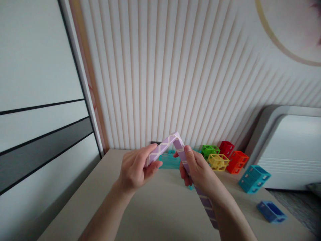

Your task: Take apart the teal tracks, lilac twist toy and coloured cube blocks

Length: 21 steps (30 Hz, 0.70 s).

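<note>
Both of my hands hold a lilac twist-snake puzzle made of wedge segments with pale edges. It is bent into an upside-down V above a beige tabletop. My left hand grips the left arm of the V near its end. My right hand grips the right arm, whose long tail runs down along my right wrist. The apex points toward the ribbed wall.
Hollow plastic blocks lie at the back right of the table: teal, green, yellow, red, orange, cyan, blue. A white unit stands right; a panelled wall left.
</note>
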### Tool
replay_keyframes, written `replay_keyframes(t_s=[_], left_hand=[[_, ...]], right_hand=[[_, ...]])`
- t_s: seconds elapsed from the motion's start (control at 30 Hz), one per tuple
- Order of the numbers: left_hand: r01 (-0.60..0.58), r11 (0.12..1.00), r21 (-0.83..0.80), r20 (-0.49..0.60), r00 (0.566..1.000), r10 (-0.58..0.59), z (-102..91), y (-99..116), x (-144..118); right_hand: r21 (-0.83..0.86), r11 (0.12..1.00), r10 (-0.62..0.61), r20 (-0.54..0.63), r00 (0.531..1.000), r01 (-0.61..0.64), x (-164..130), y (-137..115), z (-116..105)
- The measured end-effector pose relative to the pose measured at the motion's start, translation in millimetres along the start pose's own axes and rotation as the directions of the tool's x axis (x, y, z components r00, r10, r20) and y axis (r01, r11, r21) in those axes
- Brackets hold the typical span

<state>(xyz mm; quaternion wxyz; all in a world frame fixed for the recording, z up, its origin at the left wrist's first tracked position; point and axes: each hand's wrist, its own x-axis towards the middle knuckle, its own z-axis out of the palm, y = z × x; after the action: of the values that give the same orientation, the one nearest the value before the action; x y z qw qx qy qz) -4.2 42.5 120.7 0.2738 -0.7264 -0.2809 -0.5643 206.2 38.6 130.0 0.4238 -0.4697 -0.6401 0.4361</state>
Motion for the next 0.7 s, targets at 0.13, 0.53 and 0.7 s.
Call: replay_keyframes(t_s=[0.13, 0.53, 0.7], left_hand=[[-0.04, 0.999, -0.001, -0.054, 0.998, 0.04, 4.3, 2.8, -1.9], [0.75, 0.505, -0.428, 0.621, 0.65, -0.439, 8.2, 22.9, 6.0], [0.854, 0.36, -0.377, 0.781, 0.502, -0.372, -4.5, 4.4, 12.6]], right_hand=[[0.06, 0.998, -0.006, 0.02, 1.0, 0.005, -1.6, -2.3, 2.3], [0.264, 0.964, -0.029, -0.033, 0.999, 0.037, 12.4, 3.7, 9.5], [0.022, 0.994, -0.106, 0.124, 0.987, 0.104, 7.7, 3.5, 6.6]])
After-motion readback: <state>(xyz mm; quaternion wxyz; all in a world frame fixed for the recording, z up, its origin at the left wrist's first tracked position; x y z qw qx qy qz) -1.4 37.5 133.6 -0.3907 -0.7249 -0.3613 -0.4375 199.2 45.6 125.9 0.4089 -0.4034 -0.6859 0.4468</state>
